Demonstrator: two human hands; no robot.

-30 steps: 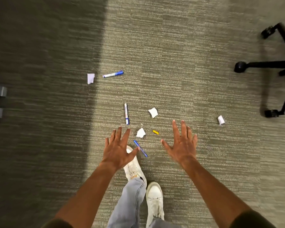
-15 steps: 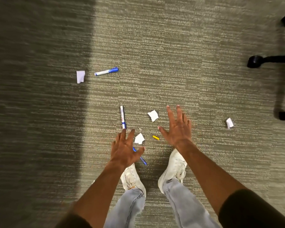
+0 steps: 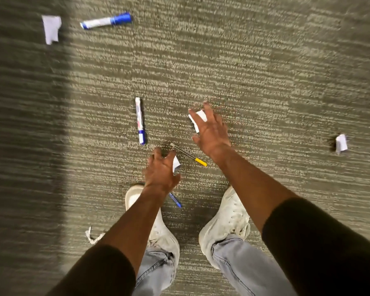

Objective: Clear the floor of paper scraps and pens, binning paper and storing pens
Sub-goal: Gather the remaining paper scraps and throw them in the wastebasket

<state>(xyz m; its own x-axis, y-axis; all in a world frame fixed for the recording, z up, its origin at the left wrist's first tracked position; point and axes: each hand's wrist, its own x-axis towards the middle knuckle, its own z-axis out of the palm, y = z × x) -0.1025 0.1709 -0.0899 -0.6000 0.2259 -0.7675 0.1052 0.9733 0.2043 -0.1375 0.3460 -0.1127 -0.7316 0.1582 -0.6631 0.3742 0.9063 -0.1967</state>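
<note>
Carpeted floor (image 3: 265, 71), seen from above; frame somewhat blurred. Landmark: the yellow-tipped pen (image 3: 188, 154), lying diagonally on the carpet between the two hands. Left hand (image 3: 161, 170) is just left of that pen, fingers curved down over a white paper scrap (image 3: 176, 164); whether it actually grips the scrap cannot be told. Right hand (image 3: 210, 130) is just above and right of the pen, fingers spread and bent over another white paper scrap (image 3: 198, 119), which shows between the fingers; contact cannot be told either. A white marker with a blue cap (image 3: 140, 120) lies upright in the frame, left of and above the pen, apart from both hands. A second blue-capped marker (image 3: 107, 20) lies well above and to the left, with a larger paper scrap (image 3: 51, 28) just beside it at the edge of shadow. A small folded scrap (image 3: 341, 143) sits far to the right of the pen. Below the pen, a blue pen (image 3: 175, 200) pokes out from under the left forearm, between two white sneakers (image 3: 229, 218). A twisted paper bit (image 3: 91, 236) lies lower left of the pen, beside the left sleeve.
</note>
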